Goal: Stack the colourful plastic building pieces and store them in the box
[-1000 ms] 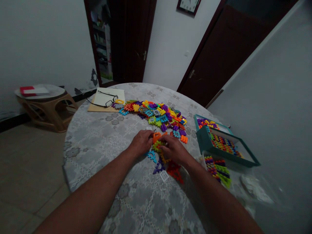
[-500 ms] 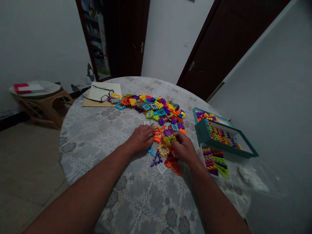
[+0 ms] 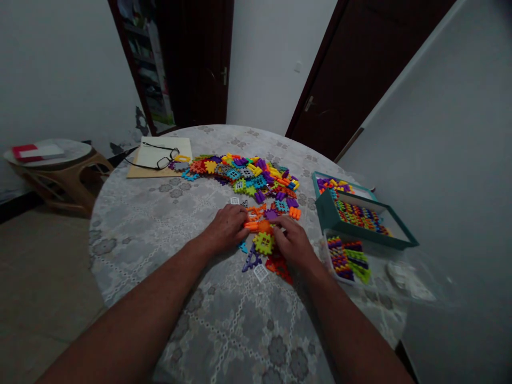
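Note:
On the round table, my left hand (image 3: 229, 226) has its fingers closed around the left end of orange interlocking building blocks (image 3: 252, 226). My right hand (image 3: 294, 239) pinches at the right edge of an orange block (image 3: 265, 226) between the hands. Just below it lies a lime-green toothed block (image 3: 264, 243) with a window pattern. A purple triangular block (image 3: 252, 260), a white window piece (image 3: 261, 273) and red blocks (image 3: 280, 268) are nearer me. A purple toothed block (image 3: 271, 214) sits behind the fingertips. My fingers partly hide the orange pieces.
A heap of coloured blocks (image 3: 248, 173) curves across the table behind my hands. Glasses (image 3: 164, 161) rest on paper at the left. To the right stand a green box (image 3: 364, 218) of blocks and a clear tub (image 3: 348, 258). A stool (image 3: 56, 176) is at the far left.
The lime-green block has shifted left and down, away from my right fingers. My right hand has moved left, and an orange block now shows between both hands. The view has turned slightly.

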Demonstrator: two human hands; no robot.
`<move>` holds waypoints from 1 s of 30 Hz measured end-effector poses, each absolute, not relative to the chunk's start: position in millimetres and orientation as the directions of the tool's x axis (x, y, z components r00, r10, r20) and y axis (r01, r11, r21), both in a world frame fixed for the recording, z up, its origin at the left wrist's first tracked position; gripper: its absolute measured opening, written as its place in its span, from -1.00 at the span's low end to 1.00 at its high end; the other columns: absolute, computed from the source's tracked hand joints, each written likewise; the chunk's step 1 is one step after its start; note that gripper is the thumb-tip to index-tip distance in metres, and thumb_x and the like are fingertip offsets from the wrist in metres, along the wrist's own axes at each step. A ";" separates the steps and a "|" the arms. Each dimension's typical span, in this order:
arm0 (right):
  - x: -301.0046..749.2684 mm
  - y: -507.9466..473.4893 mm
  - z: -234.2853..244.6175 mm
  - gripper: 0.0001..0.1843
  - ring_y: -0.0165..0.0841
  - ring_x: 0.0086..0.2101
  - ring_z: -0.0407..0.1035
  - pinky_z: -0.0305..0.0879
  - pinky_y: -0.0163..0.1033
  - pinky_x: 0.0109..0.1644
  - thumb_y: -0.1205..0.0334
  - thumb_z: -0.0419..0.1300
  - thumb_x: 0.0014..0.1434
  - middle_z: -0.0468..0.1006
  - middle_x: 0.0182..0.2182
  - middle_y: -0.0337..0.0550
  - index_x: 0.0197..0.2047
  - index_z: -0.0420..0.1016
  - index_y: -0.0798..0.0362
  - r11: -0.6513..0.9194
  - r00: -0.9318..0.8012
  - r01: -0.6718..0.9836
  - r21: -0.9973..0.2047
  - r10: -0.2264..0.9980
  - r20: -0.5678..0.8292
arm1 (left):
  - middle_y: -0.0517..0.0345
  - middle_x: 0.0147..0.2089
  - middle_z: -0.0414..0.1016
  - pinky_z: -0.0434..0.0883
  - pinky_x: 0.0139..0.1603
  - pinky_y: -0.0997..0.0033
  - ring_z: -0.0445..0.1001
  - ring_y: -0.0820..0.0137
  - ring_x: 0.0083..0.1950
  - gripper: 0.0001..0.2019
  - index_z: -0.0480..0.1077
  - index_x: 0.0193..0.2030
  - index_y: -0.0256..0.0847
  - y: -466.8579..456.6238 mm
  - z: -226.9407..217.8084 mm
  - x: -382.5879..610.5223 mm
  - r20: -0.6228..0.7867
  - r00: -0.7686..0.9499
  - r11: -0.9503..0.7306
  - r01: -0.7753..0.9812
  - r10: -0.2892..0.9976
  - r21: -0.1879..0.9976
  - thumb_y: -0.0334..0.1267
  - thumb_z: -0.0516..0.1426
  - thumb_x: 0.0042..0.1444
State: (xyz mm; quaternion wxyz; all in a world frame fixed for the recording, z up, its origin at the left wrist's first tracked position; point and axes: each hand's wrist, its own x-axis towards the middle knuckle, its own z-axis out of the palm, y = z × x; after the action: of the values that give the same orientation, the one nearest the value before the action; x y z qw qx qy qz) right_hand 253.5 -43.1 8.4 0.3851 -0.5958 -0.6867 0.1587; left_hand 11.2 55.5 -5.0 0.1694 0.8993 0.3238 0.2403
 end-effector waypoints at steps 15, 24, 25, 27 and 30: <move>279.9 -14.1 -14.6 -0.56 0.12 0.20 0.37 0.32 0.17 0.31 0.30 0.12 0.40 0.48 0.19 0.34 0.28 0.54 0.17 -0.254 0.323 0.932 -0.258 0.906 0.272 | -0.02 -0.09 0.59 0.47 0.10 0.08 0.54 0.14 -0.04 -0.85 0.43 -0.05 -0.06 63.8 1.1 3.7 0.349 0.525 -0.619 0.528 0.776 0.581 -0.20 0.04 0.41; 278.9 -11.6 -20.8 -0.59 0.17 0.30 0.27 0.27 0.22 0.33 0.20 0.15 0.43 0.35 0.36 0.39 0.26 0.51 0.16 -0.271 0.352 0.928 -0.257 0.864 0.359 | 0.06 -0.13 0.63 0.48 -0.03 0.20 0.58 0.22 -0.13 -0.90 0.44 -0.07 -0.05 58.2 6.0 6.3 0.327 0.520 -0.588 0.484 0.789 0.648 -0.18 0.10 0.37; 278.7 -10.2 -23.0 -0.56 0.14 0.29 0.29 0.27 0.19 0.34 0.20 0.14 0.44 0.38 0.35 0.35 0.31 0.48 0.14 -0.269 0.352 0.926 -0.264 0.867 0.354 | 0.07 -0.13 0.62 0.49 -0.02 0.20 0.58 0.22 -0.14 -0.91 0.44 -0.09 -0.06 57.8 6.9 6.8 0.331 0.522 -0.591 0.479 0.786 0.650 -0.19 0.12 0.35; 279.4 -7.9 -26.5 -0.53 0.07 0.23 0.36 0.29 0.13 0.32 0.19 0.14 0.45 0.48 0.26 0.28 0.35 0.47 0.10 -0.268 0.360 0.920 -0.287 0.867 0.345 | 0.07 -0.13 0.61 0.49 -0.01 0.21 0.56 0.24 -0.14 -0.93 0.45 -0.12 -0.08 57.1 8.9 7.7 0.337 0.524 -0.593 0.463 0.782 0.658 -0.21 0.15 0.31; 282.5 -6.8 -29.2 -0.60 0.04 0.13 0.41 0.33 0.09 0.26 0.16 0.18 0.43 0.55 0.10 0.22 0.26 0.55 0.08 -0.252 0.367 0.913 -0.320 0.851 0.376 | 0.08 -0.12 0.59 0.50 -0.04 0.24 0.55 0.27 -0.15 -0.92 0.45 -0.13 -0.09 56.6 10.2 9.0 0.339 0.518 -0.583 0.435 0.786 0.687 -0.26 0.18 0.25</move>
State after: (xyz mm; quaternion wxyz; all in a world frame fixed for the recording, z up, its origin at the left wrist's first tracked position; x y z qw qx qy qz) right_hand 282.5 -6.8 -29.2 0.2475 -0.7887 -0.5592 -0.0630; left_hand 9.0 56.6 10.2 0.2702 0.8282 0.3684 0.3247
